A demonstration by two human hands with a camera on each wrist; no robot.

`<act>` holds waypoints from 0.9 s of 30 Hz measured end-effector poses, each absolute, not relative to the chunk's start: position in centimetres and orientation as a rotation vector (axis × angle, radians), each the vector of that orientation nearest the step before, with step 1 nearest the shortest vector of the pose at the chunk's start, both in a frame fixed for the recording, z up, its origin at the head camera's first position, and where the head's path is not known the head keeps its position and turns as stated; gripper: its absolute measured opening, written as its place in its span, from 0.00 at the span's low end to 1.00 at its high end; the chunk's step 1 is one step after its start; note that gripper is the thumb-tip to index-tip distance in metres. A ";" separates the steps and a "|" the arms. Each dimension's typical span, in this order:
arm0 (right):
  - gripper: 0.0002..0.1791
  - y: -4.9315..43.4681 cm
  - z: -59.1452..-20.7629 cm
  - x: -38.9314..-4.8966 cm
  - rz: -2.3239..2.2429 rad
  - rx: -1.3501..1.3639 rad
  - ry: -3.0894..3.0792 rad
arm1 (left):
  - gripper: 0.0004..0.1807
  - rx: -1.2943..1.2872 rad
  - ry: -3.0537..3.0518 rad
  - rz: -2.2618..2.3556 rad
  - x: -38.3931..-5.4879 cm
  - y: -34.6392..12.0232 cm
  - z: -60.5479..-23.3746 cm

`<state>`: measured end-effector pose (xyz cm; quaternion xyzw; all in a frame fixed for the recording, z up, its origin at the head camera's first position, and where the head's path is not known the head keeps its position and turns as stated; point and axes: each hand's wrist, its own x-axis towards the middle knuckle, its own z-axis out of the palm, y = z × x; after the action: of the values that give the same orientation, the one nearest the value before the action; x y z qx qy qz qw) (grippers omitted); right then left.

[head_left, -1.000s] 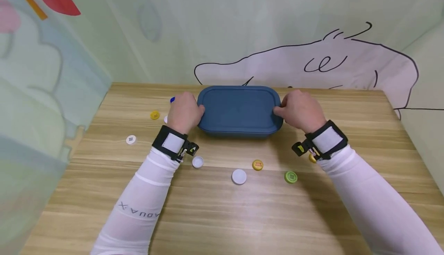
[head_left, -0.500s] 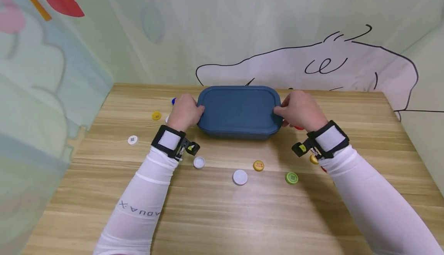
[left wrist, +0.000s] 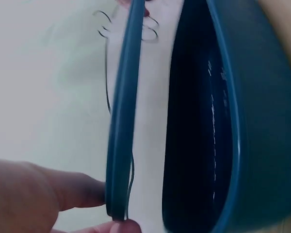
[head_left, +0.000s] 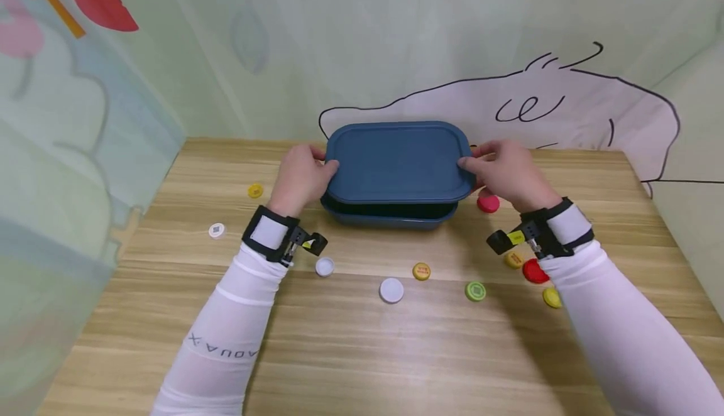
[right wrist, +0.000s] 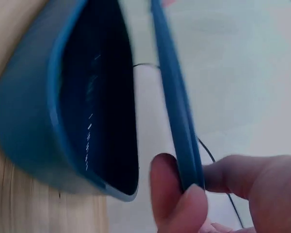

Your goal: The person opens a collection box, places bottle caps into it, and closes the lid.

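A: Left hand [head_left: 302,174]?
B: Pinching the left edge of the blue lid [head_left: 398,161], thumb on top, fingers under. Left wrist view shows the rim between the fingertips [left wrist: 72,191].

A: Right hand [head_left: 503,171]?
B: Same on the right edge, thumb and fingers clamped on the rim; clear in the right wrist view too [right wrist: 179,204].

A: Where's the lid?
B: Held level above the blue box [head_left: 390,213], clear of it, with a dark gap between them. Box sits on the wooden surface [head_left: 362,340] near the far wall, inside looks dark.

A: Around it?
B: Bottle caps scattered on the surface. Red cap [head_left: 488,203] just beside the box's right end, under the right hand. In front: white cap [head_left: 391,290], yellow cap [head_left: 421,271], green cap [head_left: 475,290], small white cap [head_left: 324,267]. Left side: yellow cap [head_left: 255,190] and white cap [head_left: 215,230], well apart from the box. More caps by the right wrist, partly hidden by the sleeve.
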<state>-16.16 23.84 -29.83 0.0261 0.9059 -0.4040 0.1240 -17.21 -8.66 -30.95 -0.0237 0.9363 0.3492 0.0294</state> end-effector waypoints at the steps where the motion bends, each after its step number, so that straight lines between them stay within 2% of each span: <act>1: 0.31 24.3 -29.9 -16.0 -1.234 0.095 2.612 | 0.22 -0.054 2.875 1.105 -17.2 -8.5 -30.9; 8: 0.31 27.7 -30.2 -15.3 -1.586 0.232 2.337 | 0.25 0.171 2.768 1.242 -17.4 -7.1 -30.9; 14: 0.30 32.8 -30.8 -13.2 -1.749 0.404 2.198 | 0.31 0.338 2.736 1.297 -17.0 -7.2 -31.1; 20: 0.33 38.8 -31.5 -10.8 -1.742 0.652 2.278 | 0.40 0.372 3.006 1.212 -16.3 -11.6 -31.0; 27: 0.40 42.5 -33.1 -8.8 -1.937 0.892 2.153 | 0.43 0.383 3.186 0.969 -15.4 -16.8 -31.2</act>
<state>-8.76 42.53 -33.07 0.2940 0.7094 -0.6381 0.0556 -15.38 -16.84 -31.17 0.1137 0.9452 0.2875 -0.1050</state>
